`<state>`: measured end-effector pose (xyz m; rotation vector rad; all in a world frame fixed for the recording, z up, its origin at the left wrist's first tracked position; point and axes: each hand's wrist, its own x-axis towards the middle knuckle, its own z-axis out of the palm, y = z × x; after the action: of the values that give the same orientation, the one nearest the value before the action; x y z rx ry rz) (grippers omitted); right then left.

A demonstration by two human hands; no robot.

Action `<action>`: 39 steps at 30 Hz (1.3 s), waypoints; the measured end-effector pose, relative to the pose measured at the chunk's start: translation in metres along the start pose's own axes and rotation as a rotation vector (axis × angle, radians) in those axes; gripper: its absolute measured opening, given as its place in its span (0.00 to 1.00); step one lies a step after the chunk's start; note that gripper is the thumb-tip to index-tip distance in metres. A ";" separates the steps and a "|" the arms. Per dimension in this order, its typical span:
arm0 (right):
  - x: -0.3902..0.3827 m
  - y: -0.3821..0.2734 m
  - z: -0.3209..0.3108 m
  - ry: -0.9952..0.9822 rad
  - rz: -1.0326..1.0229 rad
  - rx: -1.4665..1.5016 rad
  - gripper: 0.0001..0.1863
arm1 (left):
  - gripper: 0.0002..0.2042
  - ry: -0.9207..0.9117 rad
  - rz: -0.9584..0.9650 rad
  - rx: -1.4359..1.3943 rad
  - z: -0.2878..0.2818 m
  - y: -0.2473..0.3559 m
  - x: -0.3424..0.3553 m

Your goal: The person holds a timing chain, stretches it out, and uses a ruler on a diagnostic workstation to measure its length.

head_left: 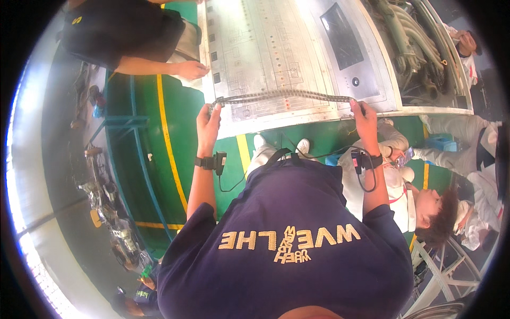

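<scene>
A long dark, linked chain-like strip (284,94) stretches across between my two hands over the pale metal work surface (249,64). My left hand (210,119) grips its left end near the front edge of that surface, with the fingers closed round it. My right hand (364,119) pinches the other end at the right. Both wrists carry dark bands with small boxes and cables attached.
A co-worker's arm (154,66) reaches in at upper left. Another person (425,212) is at my right; others are at the rim. A blue frame (127,122) and metal parts stand left. An opening with pipework (409,48) is at upper right; green floor with yellow lines lies below.
</scene>
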<state>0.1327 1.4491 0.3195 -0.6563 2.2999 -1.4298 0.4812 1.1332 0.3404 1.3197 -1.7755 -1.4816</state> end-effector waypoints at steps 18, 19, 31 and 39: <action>-0.001 0.015 0.004 0.032 0.005 -0.163 0.28 | 0.24 0.005 -0.091 0.121 0.008 -0.004 0.021; -0.007 0.018 0.003 0.005 0.093 -0.185 0.28 | 0.26 -0.001 -0.074 0.157 0.010 -0.004 0.019; -0.015 0.030 0.003 -0.004 0.074 -0.200 0.29 | 0.23 -0.066 -0.014 0.322 0.001 -0.035 0.035; -0.020 0.062 0.018 -0.248 0.094 -0.362 0.31 | 0.27 -0.187 -0.098 0.629 -0.020 -0.058 0.012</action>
<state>0.1467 1.4703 0.2569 -0.7661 2.3688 -0.8413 0.5140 1.1157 0.2899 1.6130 -2.4591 -1.1595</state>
